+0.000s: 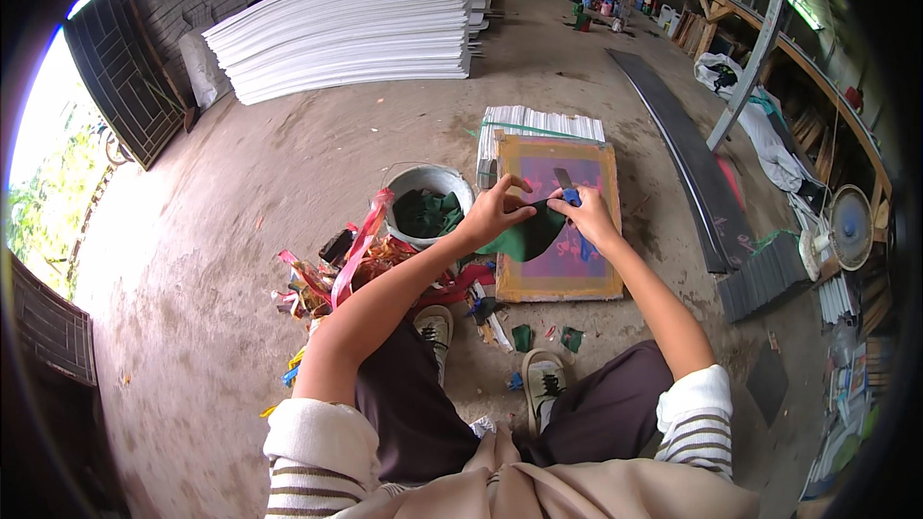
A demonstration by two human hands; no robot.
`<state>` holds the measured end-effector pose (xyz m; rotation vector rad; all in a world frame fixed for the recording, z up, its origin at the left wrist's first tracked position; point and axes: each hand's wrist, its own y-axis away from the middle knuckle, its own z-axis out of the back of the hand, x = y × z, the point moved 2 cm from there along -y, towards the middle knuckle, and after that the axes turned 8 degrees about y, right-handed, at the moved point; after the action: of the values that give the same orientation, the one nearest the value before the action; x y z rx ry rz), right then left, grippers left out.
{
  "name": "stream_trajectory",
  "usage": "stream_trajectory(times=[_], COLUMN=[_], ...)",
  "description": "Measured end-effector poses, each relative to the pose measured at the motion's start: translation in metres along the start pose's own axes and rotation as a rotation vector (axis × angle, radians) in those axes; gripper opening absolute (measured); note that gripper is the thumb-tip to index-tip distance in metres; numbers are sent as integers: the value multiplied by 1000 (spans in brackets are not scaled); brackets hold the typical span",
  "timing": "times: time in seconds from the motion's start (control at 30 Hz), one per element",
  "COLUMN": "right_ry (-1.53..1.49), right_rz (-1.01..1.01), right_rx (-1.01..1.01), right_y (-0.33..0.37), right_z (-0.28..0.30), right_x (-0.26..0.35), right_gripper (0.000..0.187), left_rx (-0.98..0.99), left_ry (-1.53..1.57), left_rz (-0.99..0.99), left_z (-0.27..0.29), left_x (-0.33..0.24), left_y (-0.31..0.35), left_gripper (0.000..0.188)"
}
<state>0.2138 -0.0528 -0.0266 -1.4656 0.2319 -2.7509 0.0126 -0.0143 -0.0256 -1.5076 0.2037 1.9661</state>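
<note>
My left hand (497, 212) pinches the edge of a dark green piece of cloth (531, 238) that hangs down below the fingers. At the cloth's other end, my right hand (585, 214) grips a knife with a blue handle (586, 248), its grey blade (562, 177) pointing away from me. The right fingertips also touch the cloth's edge. Both hands hover above a flat screen-printing frame (560, 291) with a yellowish border and a purple, pink-marked middle. Left of it stands a grey bucket (465, 194) holding more dark green cloth (427, 212).
A pile of red, orange and other coloured scraps (367, 264) lies by my left foot. Small green scraps (571, 338) are on the floor between my shoes and the frame. Beyond the frame sits a bundle of white strips (543, 124). Large white sheets (346, 29) are stacked farther off; a fan (850, 228) stands right.
</note>
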Motion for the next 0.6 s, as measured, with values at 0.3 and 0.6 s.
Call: stream_trajectory(times=[0.3, 0.6], right_ry=[155, 464], right_rz=[153, 106], right_rx=[-140, 154], right_y=[5, 11], right_z=[-8, -7], right_x=[2, 5], right_gripper=[23, 41], left_rx=[157, 15], left_ry=[-178, -242], left_rz=[-120, -244], left_z=[-6, 23], left_x=[1, 15], left_y=[-3, -6], left_gripper=[13, 21])
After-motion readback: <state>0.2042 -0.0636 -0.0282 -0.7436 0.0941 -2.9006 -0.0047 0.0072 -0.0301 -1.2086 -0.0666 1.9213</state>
